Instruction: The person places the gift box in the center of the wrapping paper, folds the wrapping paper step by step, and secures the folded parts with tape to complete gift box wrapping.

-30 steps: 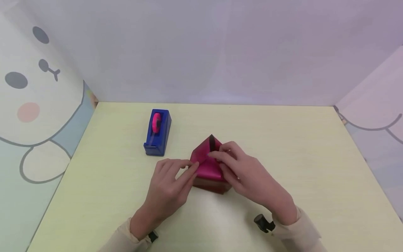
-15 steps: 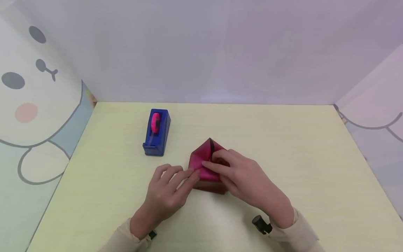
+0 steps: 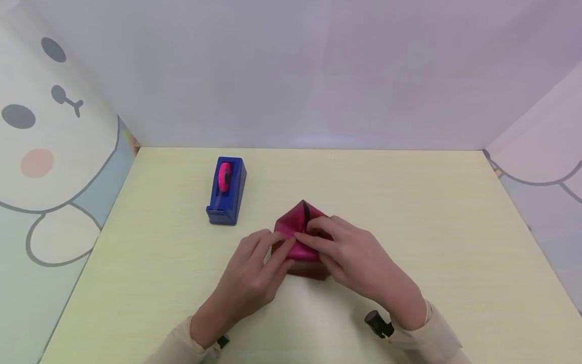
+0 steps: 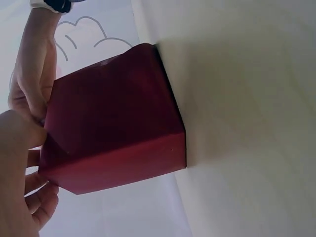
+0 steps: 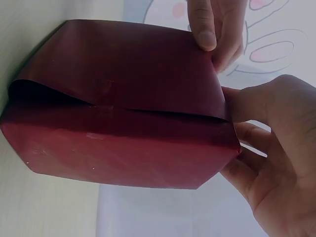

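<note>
A box-shaped parcel [image 3: 308,269] in shiny red wrapping paper [image 3: 289,222] stands on the table before me. Its upper end faces up, with the paper folded inward and a dark gap near the far corner. My left hand [image 3: 254,270] pinches the paper at the top's left edge between thumb and fingers. From the other side, my right hand [image 3: 356,253] pinches the folded paper near the middle and right. The fingertips of both hands almost meet. In the right wrist view a lengthwise seam [image 5: 163,113] gapes at the bottom, with what looks like clear tape [image 5: 109,94] across it.
A blue tape dispenser [image 3: 226,197] with a pink roll core [image 3: 225,177] stands to the left, behind my left hand. The pale table [image 3: 409,202] ends at a light back wall [image 3: 309,76]. Cartoon-printed panels [image 3: 59,146] flank both sides.
My right hand has shifted slightly left and toward me, pushing the top paper inward. The left hand dropped a little, then moved up and right along the folded edge.
</note>
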`<state>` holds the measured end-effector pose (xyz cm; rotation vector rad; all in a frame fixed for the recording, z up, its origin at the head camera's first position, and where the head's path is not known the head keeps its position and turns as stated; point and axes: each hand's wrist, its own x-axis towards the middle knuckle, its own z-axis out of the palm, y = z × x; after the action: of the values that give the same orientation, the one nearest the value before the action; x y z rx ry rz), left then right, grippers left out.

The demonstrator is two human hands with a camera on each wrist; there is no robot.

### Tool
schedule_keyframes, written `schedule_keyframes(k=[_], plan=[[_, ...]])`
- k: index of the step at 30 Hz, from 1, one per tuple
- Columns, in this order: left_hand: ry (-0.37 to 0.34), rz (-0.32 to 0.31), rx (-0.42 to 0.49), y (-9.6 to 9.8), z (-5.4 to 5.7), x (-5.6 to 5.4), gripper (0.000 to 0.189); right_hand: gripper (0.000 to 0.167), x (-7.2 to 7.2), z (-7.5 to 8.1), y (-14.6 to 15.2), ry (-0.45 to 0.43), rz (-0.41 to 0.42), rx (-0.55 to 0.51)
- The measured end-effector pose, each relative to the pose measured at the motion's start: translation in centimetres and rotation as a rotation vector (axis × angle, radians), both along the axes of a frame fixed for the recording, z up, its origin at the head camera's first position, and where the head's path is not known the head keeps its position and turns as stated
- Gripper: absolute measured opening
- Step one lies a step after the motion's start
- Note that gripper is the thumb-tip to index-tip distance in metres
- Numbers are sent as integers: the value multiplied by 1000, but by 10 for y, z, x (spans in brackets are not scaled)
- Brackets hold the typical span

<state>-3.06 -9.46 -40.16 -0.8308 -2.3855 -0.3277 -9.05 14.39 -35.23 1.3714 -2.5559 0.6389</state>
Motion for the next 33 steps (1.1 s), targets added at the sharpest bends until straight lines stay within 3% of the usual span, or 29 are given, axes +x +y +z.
schedule_keyframes(k=[6, 11, 14, 20, 25, 28, 33], plan=[[-88, -8, -41, 4, 2, -2, 47, 27, -4, 0, 2, -221, -75, -225], [-99, 9, -88, 10, 5, -1, 54, 46, -5, -1, -1, -396, -160, -373], [-100, 34, -148, 13, 7, 0, 60, 52, -5, 0, -3, -439, -200, -404], [-87, 66, -228, 17, 6, 1, 69, 43, -4, -4, -8, -447, -234, -513], [-44, 85, -245, 21, 6, 5, 63, 37, -3, -9, -11, -426, -255, -587], [-33, 104, -244, 25, 6, 7, 62, 36, -2, -9, -12, -388, -267, -595], [-86, 125, -263, 29, 5, 10, 67, 36, -1, -8, -11, -280, -296, -538]])
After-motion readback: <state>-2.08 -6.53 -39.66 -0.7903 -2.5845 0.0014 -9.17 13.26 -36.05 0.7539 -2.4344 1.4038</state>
